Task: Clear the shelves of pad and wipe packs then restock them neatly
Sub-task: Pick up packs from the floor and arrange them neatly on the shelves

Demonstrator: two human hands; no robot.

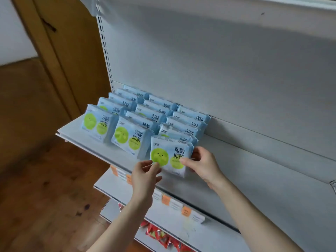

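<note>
Red packets lie on the lowest shelf at the bottom centre of the frame, partly hidden by the left forearm. Above them, orange and white price labels run along a shelf edge. At centre, the left hand touches the lower left of the front pack with thumb and fingers narrowly parted, while the right hand grips the pack's right edge, thumb on its face and fingers behind. This pale blue pack with green circles stands upright on the white shelf, heading the right-hand row. Behind and to the left stand the other packs in three rows reaching the grey back panel. A wooden door fills the upper left.
</note>
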